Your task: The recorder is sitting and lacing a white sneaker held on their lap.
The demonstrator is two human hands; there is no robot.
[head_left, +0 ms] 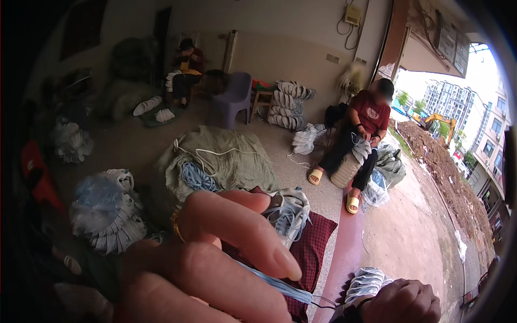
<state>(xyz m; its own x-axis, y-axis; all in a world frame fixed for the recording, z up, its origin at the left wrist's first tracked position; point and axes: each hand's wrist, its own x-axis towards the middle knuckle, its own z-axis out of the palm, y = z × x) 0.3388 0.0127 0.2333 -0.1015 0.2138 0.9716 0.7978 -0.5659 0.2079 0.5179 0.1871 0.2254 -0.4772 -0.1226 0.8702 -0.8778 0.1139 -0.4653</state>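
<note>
My left hand (215, 258) is large in the foreground, with a gold ring and its fingers loosely bent and apart. I see nothing between them, though the palm side is partly hidden. Just beyond its fingertips, a grey-white shoe upper (291, 212) threaded with pale laces rests on a dark red checked cloth (319, 242). A bundle of light blue shoelaces (280, 283) lies across the cloth under the hand. At the lower right my right hand (401, 302), with a dark wristband, is closed beside a stack of white shoe uppers (367, 282). Whatever it holds is hidden.
A green woven sack (231, 153) with blue laces (197, 176) lies ahead. More uppers (110, 226) are piled at left. One co-worker (371, 113) sits at right holding an upper; another person (188, 67) sits at the back near a purple chair (235, 97).
</note>
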